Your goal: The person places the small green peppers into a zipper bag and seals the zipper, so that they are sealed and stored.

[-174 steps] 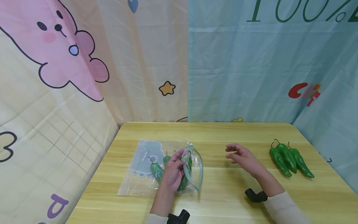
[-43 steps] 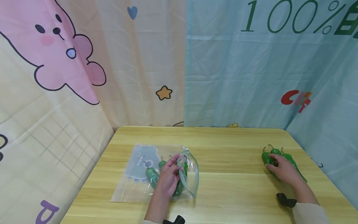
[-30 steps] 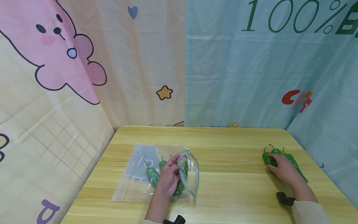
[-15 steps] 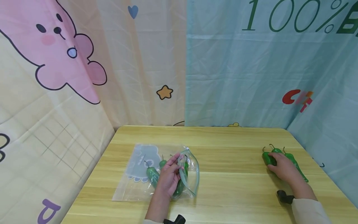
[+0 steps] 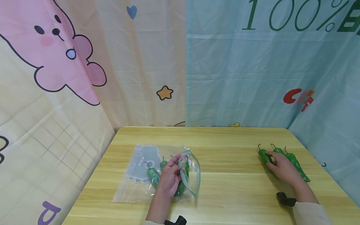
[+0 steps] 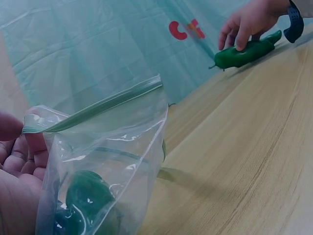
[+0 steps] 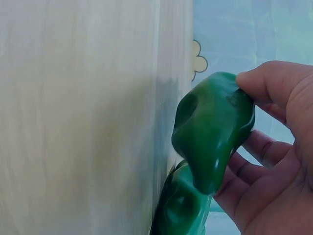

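On the left of the table lies a clear zip bag point(image 5: 127, 189) with a green zip edge and a pale printed figure; several green peppers point(image 5: 153, 175) are inside it. My left hand point(image 5: 168, 179) holds the bag's mouth by one side of the zip edge point(image 6: 105, 107), and the mouth gapes toward the right. At the right, my right hand point(image 5: 285, 170) grips a shiny green pepper point(image 7: 210, 127) between thumb and fingers, its curved stem pointing away. Two more green peppers point(image 5: 296, 165) lie just right of that hand, partly hidden behind it.
The wooden table point(image 5: 227, 193) runs back to printed curtains point(image 5: 239, 78) along its rear and sides. Wood surface lies between the bag and the loose peppers. A black wrist-worn device point(image 5: 286, 199) sits by the right cuff.
My right hand has gone from mid-table to the loose peppers. In the last half second the leftmost one has shifted left, away from the other two. The left hand keeps its hold on the bag.
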